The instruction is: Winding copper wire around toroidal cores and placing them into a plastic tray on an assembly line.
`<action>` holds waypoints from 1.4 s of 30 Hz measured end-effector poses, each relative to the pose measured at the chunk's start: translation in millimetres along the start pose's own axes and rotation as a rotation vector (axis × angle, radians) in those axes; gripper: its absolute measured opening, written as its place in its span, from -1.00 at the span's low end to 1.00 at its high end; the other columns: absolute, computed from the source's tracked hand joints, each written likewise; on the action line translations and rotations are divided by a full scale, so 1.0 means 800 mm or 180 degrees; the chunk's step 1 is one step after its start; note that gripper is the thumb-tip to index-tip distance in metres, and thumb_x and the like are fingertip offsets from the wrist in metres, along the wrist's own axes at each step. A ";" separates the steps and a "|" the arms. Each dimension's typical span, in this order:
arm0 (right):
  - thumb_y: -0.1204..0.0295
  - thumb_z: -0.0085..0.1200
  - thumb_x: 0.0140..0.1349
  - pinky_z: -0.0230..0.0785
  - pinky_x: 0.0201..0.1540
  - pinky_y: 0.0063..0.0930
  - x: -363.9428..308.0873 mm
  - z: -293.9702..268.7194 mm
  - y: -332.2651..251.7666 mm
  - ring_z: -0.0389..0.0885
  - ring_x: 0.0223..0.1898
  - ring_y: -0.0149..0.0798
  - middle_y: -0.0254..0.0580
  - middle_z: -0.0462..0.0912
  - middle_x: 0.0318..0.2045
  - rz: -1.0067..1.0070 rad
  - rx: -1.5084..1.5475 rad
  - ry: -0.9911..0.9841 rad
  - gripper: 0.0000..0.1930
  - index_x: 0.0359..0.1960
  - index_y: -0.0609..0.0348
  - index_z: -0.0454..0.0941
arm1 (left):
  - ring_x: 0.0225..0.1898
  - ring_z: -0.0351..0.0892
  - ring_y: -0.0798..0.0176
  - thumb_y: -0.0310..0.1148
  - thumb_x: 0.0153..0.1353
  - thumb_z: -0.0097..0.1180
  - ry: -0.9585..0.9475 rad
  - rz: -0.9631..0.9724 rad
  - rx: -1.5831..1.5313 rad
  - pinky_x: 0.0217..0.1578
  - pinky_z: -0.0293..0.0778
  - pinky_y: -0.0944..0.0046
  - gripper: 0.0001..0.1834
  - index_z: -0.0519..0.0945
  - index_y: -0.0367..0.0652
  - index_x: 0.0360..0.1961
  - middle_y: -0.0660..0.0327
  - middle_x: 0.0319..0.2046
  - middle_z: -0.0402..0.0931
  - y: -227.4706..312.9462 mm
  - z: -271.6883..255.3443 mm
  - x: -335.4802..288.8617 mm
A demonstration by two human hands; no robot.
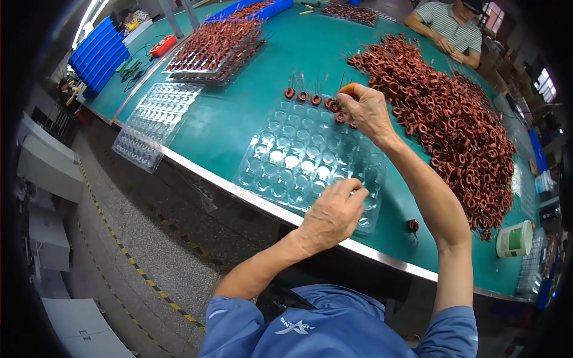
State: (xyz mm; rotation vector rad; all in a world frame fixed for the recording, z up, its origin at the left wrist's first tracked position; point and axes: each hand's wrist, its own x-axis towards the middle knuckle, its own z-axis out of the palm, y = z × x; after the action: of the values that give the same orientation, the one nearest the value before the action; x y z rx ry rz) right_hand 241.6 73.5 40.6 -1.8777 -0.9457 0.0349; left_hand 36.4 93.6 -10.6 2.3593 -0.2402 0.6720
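A clear plastic tray (283, 156) with rows of round pockets lies on the green table in front of me. Red ring-shaped coils (302, 96) with upright wire leads sit along its far edge. At the right end of that row, my right hand (369, 110) is closed in a pinch on a red coil, partly hidden by the fingers. An orange cover sits on one of its fingertips. My left hand (336, 210) is over the tray's near right part, fingers curled together; whatever they may hold is hidden.
A large heap of red coils (441, 131) covers the right side. One loose coil (413, 225) lies near the front edge, left of a white tub (514, 240). Filled trays (215, 51) are stacked far left, beyond an unfilled tray (156, 122). Another person (450, 30) sits opposite.
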 end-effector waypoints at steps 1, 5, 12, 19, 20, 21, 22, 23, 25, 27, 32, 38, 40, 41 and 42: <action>0.42 0.09 0.23 0.35 -0.59 -0.58 0.005 0.008 0.005 0.50 -0.65 -0.54 -0.30 0.59 -0.62 0.0258 0.0045 -0.0099 -0.82 -0.30 0.31 0.62 | -0.12 0.46 -0.02 -0.51 0.02 0.19 0.0008 0.0008 -0.0027 -0.09 0.42 0.11 -0.67 0.50 -0.27 -0.13 0.05 -0.14 0.40 0.001 -0.001 0.000; 0.41 0.11 0.22 0.37 -0.58 -0.52 0.015 0.031 0.026 0.52 -0.66 -0.49 -0.24 0.62 -0.59 0.0190 -0.0132 -0.0290 -0.81 -0.31 0.33 0.62 | -0.13 0.45 0.00 -0.49 0.06 0.16 -0.0064 0.0034 -0.0095 -0.11 0.41 0.12 -0.70 0.50 -0.27 -0.13 0.06 -0.15 0.40 0.001 -0.002 -0.003; 0.35 0.15 0.18 0.47 -0.34 -0.31 -0.036 -0.052 0.005 0.62 -0.51 -0.19 0.03 0.65 -0.44 -0.0162 -0.0802 -0.0135 -0.67 -0.13 0.37 0.51 | -0.13 0.47 -0.03 -0.49 0.05 0.17 -0.0087 0.0076 -0.0175 -0.11 0.43 0.11 -0.72 0.51 -0.28 -0.16 0.03 -0.17 0.43 -0.004 0.008 0.003; 0.10 0.17 0.17 0.46 -0.33 -0.21 -0.212 -0.167 -0.012 0.63 -0.39 -0.01 -0.03 0.62 -0.47 0.0094 -0.2291 -0.1099 -0.62 -0.28 0.23 0.56 | -0.14 0.51 -0.03 -0.49 0.09 0.16 -0.0061 -0.0159 -0.0127 -0.12 0.43 0.13 -0.74 0.54 -0.24 -0.15 0.05 -0.15 0.47 -0.004 0.001 0.002; 0.09 0.17 0.17 0.46 -0.32 -0.21 -0.242 -0.175 -0.016 0.62 -0.38 -0.02 -0.05 0.62 -0.41 0.0114 -0.2445 -0.1040 -0.58 -0.18 0.21 0.52 | -0.14 0.51 -0.02 -0.49 0.09 0.16 -0.0079 -0.0103 -0.0118 -0.13 0.43 0.14 -0.75 0.54 -0.23 -0.15 0.07 -0.16 0.48 -0.003 0.003 0.006; 0.07 0.16 0.17 0.47 -0.30 -0.19 -0.265 -0.173 -0.021 0.61 -0.34 0.00 -0.03 0.61 -0.37 0.0170 -0.2429 -0.1060 -0.56 -0.15 0.22 0.48 | -0.14 0.51 -0.02 -0.49 0.09 0.16 -0.0082 -0.0081 -0.0115 -0.13 0.43 0.14 -0.75 0.54 -0.23 -0.15 0.07 -0.16 0.48 -0.003 0.005 0.006; 0.06 0.14 0.18 0.47 -0.29 -0.17 -0.281 -0.171 -0.022 0.61 -0.31 0.02 -0.01 0.60 -0.33 0.0210 -0.2407 -0.1083 -0.54 -0.13 0.22 0.44 | -0.15 0.50 0.00 -0.49 0.09 0.16 -0.0132 -0.0037 -0.0075 -0.13 0.41 0.13 -0.74 0.54 -0.22 -0.15 0.09 -0.17 0.46 -0.004 0.007 0.005; 0.07 0.15 0.17 0.46 -0.27 -0.18 -0.295 -0.166 -0.021 0.59 -0.29 0.03 -0.01 0.57 -0.33 0.0276 -0.2376 -0.1108 -0.54 -0.12 0.22 0.42 | -0.16 0.48 0.03 -0.48 0.08 0.16 -0.0197 0.0007 -0.0047 -0.14 0.39 0.13 -0.74 0.53 -0.21 -0.15 0.12 -0.17 0.45 -0.004 0.010 0.003; 0.16 0.19 0.14 0.44 -0.25 -0.20 -0.306 -0.154 -0.018 0.57 -0.27 0.03 -0.01 0.51 -0.30 0.0342 -0.2287 -0.1080 -0.57 -0.12 0.24 0.41 | -0.16 0.48 0.04 -0.50 0.08 0.15 -0.0189 0.0030 0.0023 -0.14 0.38 0.15 -0.73 0.54 -0.21 -0.15 0.12 -0.18 0.47 0.000 0.010 0.000; 0.24 0.20 0.14 0.43 -0.25 -0.19 -0.307 -0.150 -0.015 0.56 -0.29 0.01 -0.01 0.49 -0.30 0.0232 -0.2053 -0.0978 -0.59 -0.09 0.24 0.41 | -0.14 0.48 0.05 -0.51 0.09 0.15 0.0180 0.0138 0.0096 -0.12 0.37 0.16 -0.73 0.54 -0.21 -0.13 0.10 -0.18 0.49 0.007 0.006 -0.001; 0.53 0.24 0.07 0.43 -0.35 -0.37 -0.308 -0.146 -0.009 0.53 -0.42 -0.18 -0.10 0.48 -0.25 0.0394 -0.0806 -0.0906 -0.49 0.10 0.22 0.38 | -0.31 0.51 0.16 -0.52 0.17 0.09 0.0049 -0.0536 -0.1244 -0.30 0.45 0.23 -0.64 0.42 -0.29 0.02 0.07 -0.25 0.46 0.060 0.015 -0.003; 0.60 0.16 0.04 0.47 -0.35 -0.20 -0.318 -0.130 -0.021 0.56 -0.30 0.03 0.02 0.48 -0.21 -0.0466 -0.1056 -0.0293 -0.45 0.13 0.32 0.31 | -0.50 0.47 0.15 -0.35 0.28 0.08 -0.0369 -0.0273 -0.0916 -0.42 0.43 0.20 -0.63 0.38 -0.29 0.05 0.09 -0.35 0.49 0.077 0.046 0.010; 0.59 0.17 0.03 0.48 -0.32 -0.21 -0.318 -0.131 -0.031 0.57 -0.28 0.04 0.03 0.48 -0.18 -0.0641 -0.1073 -0.0263 -0.44 0.12 0.34 0.30 | -0.56 0.44 0.26 -0.31 0.34 0.01 -0.0431 0.0014 -0.1294 -0.49 0.40 0.27 -0.70 0.40 -0.25 0.02 0.18 -0.49 0.51 0.073 0.056 0.013; 0.59 0.19 0.02 0.49 -0.29 -0.23 -0.319 -0.132 -0.034 0.58 -0.26 0.05 0.05 0.49 -0.15 -0.0806 -0.1088 -0.0234 -0.44 0.11 0.36 0.30 | -0.56 0.44 0.26 -0.31 0.34 0.01 -0.0436 0.0020 -0.1297 -0.49 0.40 0.27 -0.70 0.40 -0.25 0.02 0.18 -0.49 0.51 0.074 0.055 0.014; 0.54 0.26 -0.02 0.48 -0.16 -0.20 -0.323 -0.135 -0.032 0.56 -0.14 0.05 0.05 0.46 -0.03 -0.0656 -0.0999 -0.0305 -0.39 0.12 0.31 0.32 | -0.57 0.47 0.29 -0.30 0.36 -0.01 -0.0728 -0.0619 -0.2064 -0.53 0.39 0.29 -0.71 0.40 -0.27 -0.01 0.19 -0.52 0.50 0.076 0.049 0.016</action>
State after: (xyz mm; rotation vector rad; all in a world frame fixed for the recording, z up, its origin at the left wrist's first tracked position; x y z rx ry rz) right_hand 91.1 -163.2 20.9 -2.0664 -1.2657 -0.1573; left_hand 42.5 21.7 4.0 1.7951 -0.2747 0.1825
